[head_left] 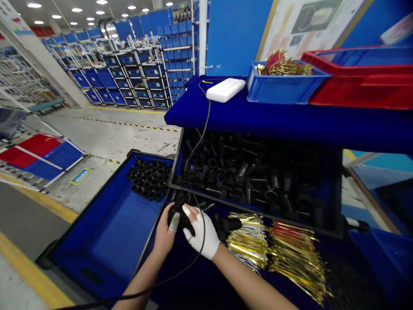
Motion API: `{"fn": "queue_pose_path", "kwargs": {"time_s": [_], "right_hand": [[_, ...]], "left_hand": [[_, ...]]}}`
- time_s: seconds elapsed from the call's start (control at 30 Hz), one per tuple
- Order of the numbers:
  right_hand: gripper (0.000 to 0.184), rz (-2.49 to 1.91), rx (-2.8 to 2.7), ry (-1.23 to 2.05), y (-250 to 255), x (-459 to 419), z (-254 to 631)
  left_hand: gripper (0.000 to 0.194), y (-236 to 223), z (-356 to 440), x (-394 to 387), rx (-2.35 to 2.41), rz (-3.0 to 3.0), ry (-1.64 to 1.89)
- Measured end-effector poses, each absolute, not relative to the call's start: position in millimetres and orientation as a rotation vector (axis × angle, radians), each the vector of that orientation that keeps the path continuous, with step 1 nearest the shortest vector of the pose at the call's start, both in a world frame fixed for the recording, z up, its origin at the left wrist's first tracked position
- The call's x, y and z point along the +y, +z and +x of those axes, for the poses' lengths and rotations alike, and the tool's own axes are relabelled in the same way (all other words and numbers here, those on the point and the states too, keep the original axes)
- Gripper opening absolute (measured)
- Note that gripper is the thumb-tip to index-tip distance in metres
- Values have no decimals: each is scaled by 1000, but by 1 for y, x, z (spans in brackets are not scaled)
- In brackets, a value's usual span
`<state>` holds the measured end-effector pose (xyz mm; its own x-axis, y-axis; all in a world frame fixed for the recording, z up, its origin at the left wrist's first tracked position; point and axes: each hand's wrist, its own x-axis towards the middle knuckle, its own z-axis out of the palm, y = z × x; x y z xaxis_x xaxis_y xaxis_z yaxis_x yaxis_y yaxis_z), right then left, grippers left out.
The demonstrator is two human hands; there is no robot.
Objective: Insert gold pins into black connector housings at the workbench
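Observation:
My left hand, with a white cot on one finger, and my gloved right hand both grip a black plastic fitting above the blue-covered bench. Another black ribbed fitting lies just right of my right hand. Further right are bundles of gold tinsel strands and red-and-gold strands. Directly ahead, a drawer-like bin is heaped with loose black fittings. In a blue-lined tray to my left, a cluster of black fittings stands packed together.
A black cable runs from a white power bank across my right wrist. Above the bin, a blue shelf holds a blue crate of red-gold decorations and a red tray. Blue-binned racks and a marked factory floor lie left.

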<state>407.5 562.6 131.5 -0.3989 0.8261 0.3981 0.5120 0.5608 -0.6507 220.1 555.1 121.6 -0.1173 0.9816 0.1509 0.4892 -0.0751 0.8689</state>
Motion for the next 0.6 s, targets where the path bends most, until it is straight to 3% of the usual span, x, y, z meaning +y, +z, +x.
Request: {"fn": "queue_pose_path", "kwargs": {"time_s": [0.23,0.43,0.6], "right_hand": [[59,-1108,-2084,405,181,608,441],[76,-1419,-2355,405,196,718,433],[62,-1405,-2567,603,187,776,409]], "left_hand": [[52,100,211,562,1803,1859,942],[57,94,230,570,1765,1899,888],[50,97,231,584,1715,1764,1082]]}}
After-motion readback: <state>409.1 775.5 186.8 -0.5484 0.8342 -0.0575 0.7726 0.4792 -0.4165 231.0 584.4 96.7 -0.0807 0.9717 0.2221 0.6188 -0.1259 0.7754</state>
